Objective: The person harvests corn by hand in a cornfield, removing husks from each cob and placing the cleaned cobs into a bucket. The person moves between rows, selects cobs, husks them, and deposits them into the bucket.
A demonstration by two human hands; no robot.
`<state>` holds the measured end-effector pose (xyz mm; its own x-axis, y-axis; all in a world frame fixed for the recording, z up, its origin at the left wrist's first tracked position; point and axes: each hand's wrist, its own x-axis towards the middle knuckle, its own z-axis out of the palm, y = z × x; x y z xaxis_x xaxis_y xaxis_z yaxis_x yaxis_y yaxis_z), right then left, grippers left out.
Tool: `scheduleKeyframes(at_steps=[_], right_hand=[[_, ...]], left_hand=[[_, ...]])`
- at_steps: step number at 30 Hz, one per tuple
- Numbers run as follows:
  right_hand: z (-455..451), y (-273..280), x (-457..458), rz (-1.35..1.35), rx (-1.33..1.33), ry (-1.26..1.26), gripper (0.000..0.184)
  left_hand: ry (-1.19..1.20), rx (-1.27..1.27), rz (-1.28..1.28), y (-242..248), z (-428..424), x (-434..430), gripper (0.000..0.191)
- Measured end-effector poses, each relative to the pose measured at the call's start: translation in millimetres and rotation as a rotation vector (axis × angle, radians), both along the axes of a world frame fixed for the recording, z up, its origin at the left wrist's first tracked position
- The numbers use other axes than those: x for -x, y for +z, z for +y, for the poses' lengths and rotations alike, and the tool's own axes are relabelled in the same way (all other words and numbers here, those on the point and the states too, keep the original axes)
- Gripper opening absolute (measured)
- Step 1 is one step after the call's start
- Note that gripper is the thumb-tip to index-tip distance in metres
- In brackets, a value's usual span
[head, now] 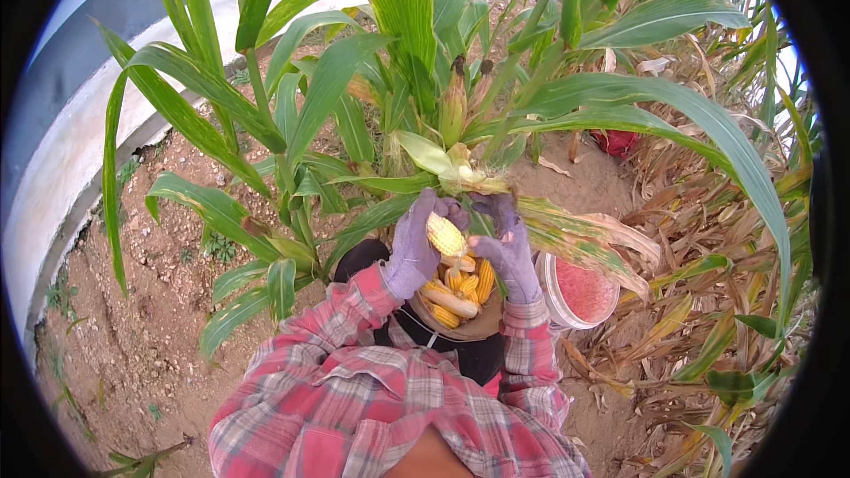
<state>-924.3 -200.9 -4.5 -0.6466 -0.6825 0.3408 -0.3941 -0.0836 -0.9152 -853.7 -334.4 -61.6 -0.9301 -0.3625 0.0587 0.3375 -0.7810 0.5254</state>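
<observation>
My left hand (pixel 413 245), in a purple fingerless glove, grips a pale yellow corn cob (pixel 446 234) with its kernels bare. To the right, my right hand (pixel 510 249) wears a matching glove. Its thumb points at the cob's lower end and its fingers are up against the pale corn husk (pixel 465 176); whether they grip it is hidden. Below both hands, a brown round container (pixel 490 326) sits between my legs. Several husked yellow corn cobs (pixel 468 285) lie in it, some deeper in colour than the one in hand.
Green corn plants (pixel 325 99) rise in front, one bearing an ear with brown silk (pixel 453 109). A white bucket (pixel 546 285) with a pinkish-red interior stands at right. Beyond are dry corn stalks (pixel 671 212) and a red object (pixel 616 143). A pale concrete ledge (pixel 73 166) curves along the left.
</observation>
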Motion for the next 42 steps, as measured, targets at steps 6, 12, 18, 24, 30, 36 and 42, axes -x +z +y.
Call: scheduleKeyframes(at_steps=[6,12,18,24,30,36,42], right_hand=[[-55,-41,-49,-0.433,0.071,0.161,0.075],[-56,-25,-119,0.020,-0.204,0.181,0.050],[-101,2,-134,0.617,0.220,0.348,0.058],[-114,69,-63,0.677,0.193,0.070,0.040],[-143,96,76,0.461,0.155,-0.463,0.036],[-149,60,119,0.151,0.016,-0.262,0.035],[-108,50,100,0.099,0.233,-0.244,0.036]], left_hand=[[0.327,0.310,-0.030,-19,-39,-18,0.039],[0.911,-0.197,-0.349,-43,-123,-37,0.031],[0.318,0.427,-0.553,-47,-11,-36,0.026],[-0.212,0.988,-0.024,-63,-1,-39,0.042],[0.320,0.807,0.155,62,-67,-33,0.026],[0.672,0.994,-0.053,122,-99,77,0.031],[0.762,1.463,0.087,85,-100,92,0.031]])
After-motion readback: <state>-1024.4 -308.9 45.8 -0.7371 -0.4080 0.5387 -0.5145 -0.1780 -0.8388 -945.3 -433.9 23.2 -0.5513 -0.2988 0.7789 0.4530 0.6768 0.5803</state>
